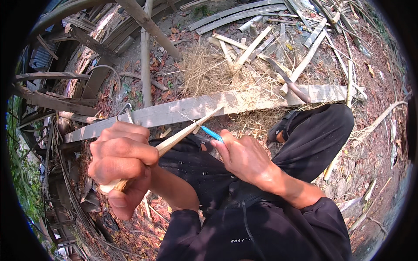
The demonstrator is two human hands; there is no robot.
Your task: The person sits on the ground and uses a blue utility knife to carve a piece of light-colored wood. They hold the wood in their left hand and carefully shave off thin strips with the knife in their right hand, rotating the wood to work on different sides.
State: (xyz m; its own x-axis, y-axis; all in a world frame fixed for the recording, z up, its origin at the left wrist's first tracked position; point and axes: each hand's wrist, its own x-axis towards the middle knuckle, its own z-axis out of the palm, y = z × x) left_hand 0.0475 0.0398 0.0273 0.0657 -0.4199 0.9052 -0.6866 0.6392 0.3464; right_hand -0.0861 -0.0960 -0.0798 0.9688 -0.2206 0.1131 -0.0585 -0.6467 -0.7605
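My left hand [124, 161] is wrapped round the thick end of a pale, tapered piece of whittled wood [176, 140]. Its narrow end points away and to the right, above my lap. In my right hand [246, 157] is a slim tool with a bright blue handle [210, 132], gripped between thumb and fingers. A thin metal shaft runs from that handle across the wood near its narrow end; whether it touches is too fine to tell. Beyond both hands, a long grey plank [170, 115] lies across the ground.
A large curved knife with a brown handle [300, 93] rests on the plank's right part. Pale shavings [209, 69] pile up behind it, with cut wood pieces [252, 48] among them. Posts and beams [146, 65] stand at the left. My bent knee [335, 119] is at the right.
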